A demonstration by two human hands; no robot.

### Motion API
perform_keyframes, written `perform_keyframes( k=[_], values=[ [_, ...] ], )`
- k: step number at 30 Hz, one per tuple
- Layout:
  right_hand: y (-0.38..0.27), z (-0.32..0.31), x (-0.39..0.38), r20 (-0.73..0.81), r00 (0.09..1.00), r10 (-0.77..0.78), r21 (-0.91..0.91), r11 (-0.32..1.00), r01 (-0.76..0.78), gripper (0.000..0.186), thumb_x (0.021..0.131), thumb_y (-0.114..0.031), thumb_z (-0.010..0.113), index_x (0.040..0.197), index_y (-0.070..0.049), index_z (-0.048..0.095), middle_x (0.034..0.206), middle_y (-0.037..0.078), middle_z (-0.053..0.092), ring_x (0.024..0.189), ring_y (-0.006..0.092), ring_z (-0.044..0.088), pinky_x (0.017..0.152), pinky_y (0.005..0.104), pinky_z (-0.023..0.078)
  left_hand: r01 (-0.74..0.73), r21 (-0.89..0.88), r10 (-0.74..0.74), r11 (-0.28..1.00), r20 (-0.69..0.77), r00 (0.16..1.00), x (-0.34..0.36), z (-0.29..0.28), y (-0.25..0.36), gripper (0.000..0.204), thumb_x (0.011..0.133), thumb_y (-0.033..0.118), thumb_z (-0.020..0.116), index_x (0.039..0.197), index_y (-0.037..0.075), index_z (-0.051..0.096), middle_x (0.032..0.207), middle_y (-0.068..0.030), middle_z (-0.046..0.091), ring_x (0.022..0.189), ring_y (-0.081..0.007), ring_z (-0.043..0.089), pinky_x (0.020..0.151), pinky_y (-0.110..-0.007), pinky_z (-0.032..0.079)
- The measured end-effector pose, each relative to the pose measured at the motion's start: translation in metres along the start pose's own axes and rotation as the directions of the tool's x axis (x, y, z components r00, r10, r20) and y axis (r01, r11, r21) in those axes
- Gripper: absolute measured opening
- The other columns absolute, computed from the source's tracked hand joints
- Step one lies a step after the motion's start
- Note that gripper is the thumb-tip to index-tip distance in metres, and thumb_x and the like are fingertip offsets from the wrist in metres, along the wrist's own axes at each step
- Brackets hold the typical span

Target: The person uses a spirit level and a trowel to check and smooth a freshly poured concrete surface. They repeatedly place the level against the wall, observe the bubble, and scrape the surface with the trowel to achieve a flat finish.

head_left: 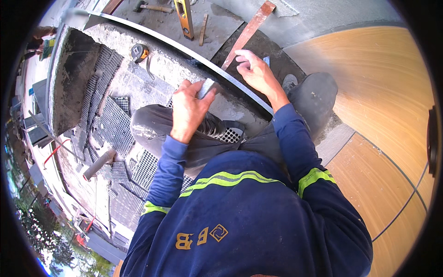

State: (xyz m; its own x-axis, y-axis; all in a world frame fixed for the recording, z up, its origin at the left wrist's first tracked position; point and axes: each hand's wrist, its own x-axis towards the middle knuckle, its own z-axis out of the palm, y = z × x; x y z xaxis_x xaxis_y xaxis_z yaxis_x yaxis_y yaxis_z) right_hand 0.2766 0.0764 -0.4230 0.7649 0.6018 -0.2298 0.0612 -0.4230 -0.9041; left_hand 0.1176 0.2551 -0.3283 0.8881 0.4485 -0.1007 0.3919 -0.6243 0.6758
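Observation:
My left hand (188, 108) is closed round a small grey rectangular piece (206, 88), which sticks out between thumb and fingers. What the piece is made of I cannot make out. My right hand (256, 76) is raised over the far side of a long pale strip (184, 48), its fingers apart and holding nothing I can see. The strip lies along a rough concrete ledge from the far left to below my right wrist. Just beyond the right fingers lies a reddish-brown board (251, 30). A tape measure (139, 53) rests on the ledge.
Beyond the strip lie an orange level (184, 19), a hammer (157, 8) and a small wooden stick (203, 30). Black perforated sheets (116, 125) and a grey pipe (99, 165) cover the lower left. Wood-patterned panels (369, 87) stand at the right, close to my knee.

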Motion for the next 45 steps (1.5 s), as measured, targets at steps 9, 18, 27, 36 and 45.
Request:
perform_keyframes(
  k=[9,18,27,36,45],
  values=[
    [0.042,0.019,-0.002,0.038,0.925,0.379,-0.317,0.882,-0.348,0.035,0.09,-0.022,0.064,0.122,-0.012,0.074,0.115,0.021,0.074,0.114,0.0394,0.069,0.097,0.0472,0.054,-0.038,0.1,0.044,0.994,-0.059,0.997,0.011,0.081,-0.039,0.036,0.078,0.021,0.085,0.111,0.007,0.081,0.085,-0.0221,0.064,0.078,-0.0381,0.069,0.072,-0.046,0.056],
    [0.022,0.012,-0.003,0.129,0.876,0.465,-0.42,0.826,-0.377,0.029,0.088,-0.024,0.066,0.111,-0.015,0.079,0.115,0.019,0.075,0.113,0.0394,0.069,0.097,0.0482,0.054,-0.063,0.248,0.045,0.967,0.079,0.996,0.02,0.101,-0.054,0.037,0.08,0.027,0.08,0.109,0.005,0.079,0.098,-0.0244,0.07,0.09,-0.0416,0.07,0.082,-0.049,0.057],
    [0.026,0.018,-0.004,0.115,0.893,0.436,-0.441,0.827,-0.347,0.028,0.093,-0.027,0.062,0.111,-0.015,0.079,0.113,0.02,0.075,0.112,0.042,0.069,0.097,0.0506,0.054,-0.014,0.33,-0.084,0.944,0.282,0.956,0.027,0.112,-0.073,0.035,0.082,0.025,0.076,0.109,0.003,0.076,0.103,-0.0236,0.074,0.101,-0.0438,0.066,0.093,-0.049,0.055],
    [0.062,0.014,0.034,0.225,0.779,0.585,-0.377,0.789,-0.484,0.031,0.09,-0.025,0.062,0.116,-0.015,0.078,0.107,0.012,0.077,0.095,0.0283,0.075,0.079,0.0437,0.059,0.047,0.334,-0.153,0.941,0.299,0.942,0.035,0.115,-0.079,0.054,0.078,0.037,0.084,0.112,-0.002,0.071,0.108,-0.026,0.073,0.107,-0.0419,0.068,0.095,-0.048,0.055],
    [0.24,0.003,0.116,-0.099,0.462,0.881,0.344,0.466,-0.815,0.037,0.093,-0.026,0.067,0.123,-0.005,0.066,0.116,0.013,0.072,0.09,0.0256,0.074,0.068,0.0418,0.061,-0.05,0.359,-0.009,0.932,0.163,0.987,0.158,-0.023,-0.037,0.07,0.082,0.054,0.082,0.124,-0.001,0.07,0.113,-0.029,0.073,0.103,-0.0375,0.075,0.088,-0.046,0.061]
  ],
)
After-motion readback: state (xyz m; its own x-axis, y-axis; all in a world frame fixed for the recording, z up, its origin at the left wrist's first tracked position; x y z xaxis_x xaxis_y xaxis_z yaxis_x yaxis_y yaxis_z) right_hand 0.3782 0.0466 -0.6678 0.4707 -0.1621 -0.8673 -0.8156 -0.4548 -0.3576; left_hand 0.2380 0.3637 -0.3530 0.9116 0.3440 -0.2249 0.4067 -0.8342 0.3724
